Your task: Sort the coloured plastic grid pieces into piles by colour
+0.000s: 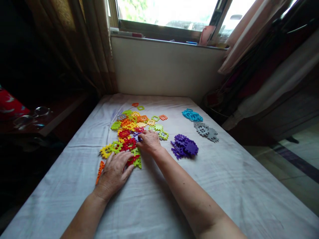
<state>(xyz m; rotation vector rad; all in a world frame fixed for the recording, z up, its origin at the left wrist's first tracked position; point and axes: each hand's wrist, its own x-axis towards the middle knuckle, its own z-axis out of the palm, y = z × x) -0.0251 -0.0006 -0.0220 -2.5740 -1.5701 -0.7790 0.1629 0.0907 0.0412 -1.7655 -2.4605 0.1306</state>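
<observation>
A mixed pile of flat plastic interlocking pieces, among them a red piece (124, 133), a yellow piece (106, 151) and a lime green piece (116, 146), lies on the sheet. My left hand (116, 167) rests over the near edge of this pile, fingers spread and lying flat. At the pile's right side, my right hand (149, 141) has its fingers bent down and closed on a purple interlocking piece (136, 136), partly hidden by the fingertips. To the right of that hand is a separate heap of purple pieces (184, 146).
Farther right lie a blue heap (192, 115) and a grey heap (206, 131). An orange piece (100, 172) stands by my left hand. The sheet-covered surface (219, 186) meets a wall below the window. Glasses (32, 118) rest on a dark table at left.
</observation>
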